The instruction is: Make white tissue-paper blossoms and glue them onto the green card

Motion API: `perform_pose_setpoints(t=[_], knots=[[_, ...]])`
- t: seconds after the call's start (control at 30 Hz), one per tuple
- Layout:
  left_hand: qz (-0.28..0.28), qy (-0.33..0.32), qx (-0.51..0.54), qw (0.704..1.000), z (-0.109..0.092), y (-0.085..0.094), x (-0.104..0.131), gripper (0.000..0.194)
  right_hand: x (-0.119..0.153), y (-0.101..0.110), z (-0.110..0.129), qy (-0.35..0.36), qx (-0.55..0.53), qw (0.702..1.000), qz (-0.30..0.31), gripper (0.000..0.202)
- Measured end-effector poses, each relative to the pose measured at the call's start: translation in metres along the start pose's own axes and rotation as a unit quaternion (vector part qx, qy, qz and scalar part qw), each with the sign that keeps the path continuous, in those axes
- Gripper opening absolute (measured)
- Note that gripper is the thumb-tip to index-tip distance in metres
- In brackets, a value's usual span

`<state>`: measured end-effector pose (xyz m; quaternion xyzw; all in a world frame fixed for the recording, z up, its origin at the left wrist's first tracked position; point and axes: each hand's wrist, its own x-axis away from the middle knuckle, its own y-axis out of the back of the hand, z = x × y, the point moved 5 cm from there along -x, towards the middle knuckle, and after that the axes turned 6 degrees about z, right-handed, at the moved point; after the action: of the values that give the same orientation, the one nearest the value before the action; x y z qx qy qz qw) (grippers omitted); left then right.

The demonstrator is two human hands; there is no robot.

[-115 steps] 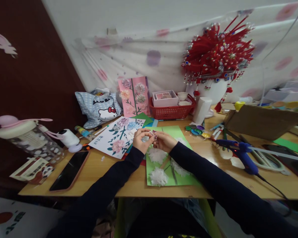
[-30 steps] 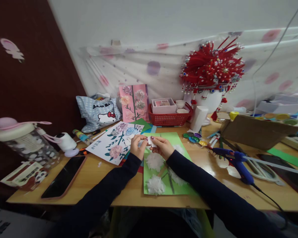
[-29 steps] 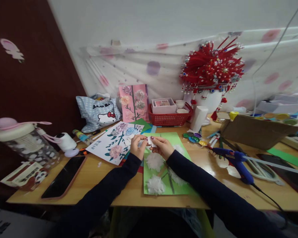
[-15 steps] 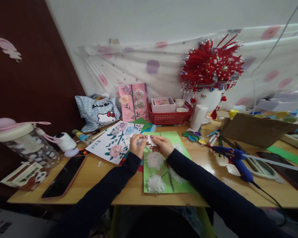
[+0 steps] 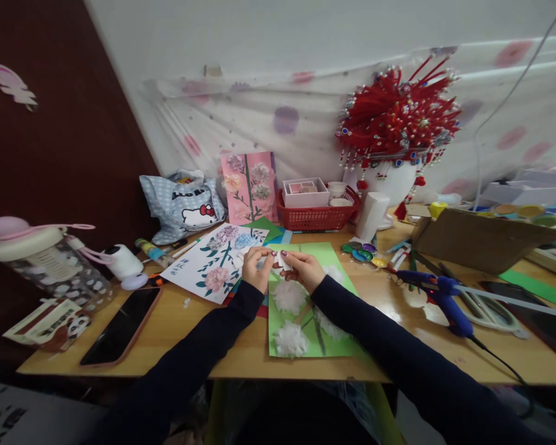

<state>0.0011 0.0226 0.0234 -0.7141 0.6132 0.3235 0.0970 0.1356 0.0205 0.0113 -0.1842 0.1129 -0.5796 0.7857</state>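
My left hand (image 5: 256, 268) and my right hand (image 5: 304, 269) meet above the top part of a green sheet (image 5: 278, 346). Between their fingertips they pinch a small piece of white paper (image 5: 280, 262), one hand on each side. White ruffled paper flowers lie on the sheet, one (image 5: 291, 339) at its lower left and another (image 5: 289, 296) above it. More white flowers are partly covered by my right hand and sleeve. A dark stem is drawn on the green sheet.
A white flower picture (image 5: 208, 272) lies left of my hands, a phone (image 5: 121, 326) further left. Behind stand a red basket (image 5: 315, 217) and a pink flower picture (image 5: 249, 191). A blue glue gun (image 5: 446, 299) and a cardboard box (image 5: 482, 240) are at the right.
The whole view has shifted slightly. My fingers have moved a little around the white paper, which both hands still hold.
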Motion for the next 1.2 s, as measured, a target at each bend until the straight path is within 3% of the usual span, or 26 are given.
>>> perform_pose_setpoints(t=[0.3,0.53,0.67,0.83,1.0,1.2], knots=[[-0.019,0.0,-0.01,1.0,-0.003,0.002,0.0,0.016,-0.006,0.006,-0.004,0.011,0.009,1.0,-0.013,0.014],[-0.062,0.093,0.061,0.992,0.016,0.002,0.0,0.023,-0.004,0.011,0.003,0.028,-0.018,0.997,-0.064,0.003],[-0.089,0.12,0.106,0.983,0.019,0.003,-0.001,0.025,-0.001,0.007,0.006,-0.003,-0.07,0.996,-0.054,0.019],[-0.069,0.132,0.148,0.978,0.01,-0.001,0.001,0.023,0.005,-0.007,0.006,-0.051,-0.054,0.997,0.007,0.008],[-0.029,0.13,0.181,0.974,-0.001,-0.003,0.003,0.02,0.011,-0.016,0.009,0.002,0.066,0.998,0.001,0.038],[0.03,0.125,0.219,0.967,-0.004,-0.006,0.006,0.018,0.009,-0.013,0.002,-0.048,0.117,0.992,0.03,0.05]])
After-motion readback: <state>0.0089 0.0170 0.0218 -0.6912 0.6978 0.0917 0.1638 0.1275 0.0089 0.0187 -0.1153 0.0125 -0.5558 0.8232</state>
